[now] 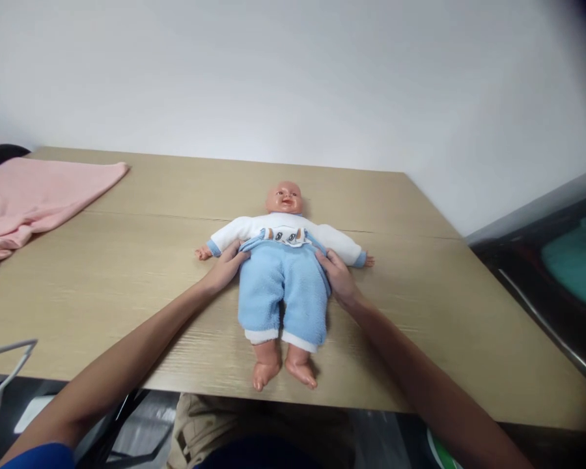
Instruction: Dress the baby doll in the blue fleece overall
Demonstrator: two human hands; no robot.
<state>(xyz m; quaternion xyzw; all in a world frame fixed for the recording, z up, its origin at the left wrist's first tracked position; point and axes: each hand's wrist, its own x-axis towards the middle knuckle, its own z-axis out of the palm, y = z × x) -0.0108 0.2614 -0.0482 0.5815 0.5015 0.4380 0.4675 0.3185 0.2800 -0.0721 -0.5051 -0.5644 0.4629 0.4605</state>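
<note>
A baby doll lies on its back on the wooden table, head away from me and bare feet near the front edge. It wears a white top with blue cuffs and fuzzy light blue trousers. An animal face shows on the chest, just above the waistband. My left hand grips the trousers at the waist on the left side, thumb on top. On the opposite side, my right hand holds the waist edge in the same way. The fingers under the cloth are partly hidden.
A pink cloth lies spread on the table's left end. A white cable hangs at the lower left. Behind the table stands a white wall. To the right is a glossy dark surface.
</note>
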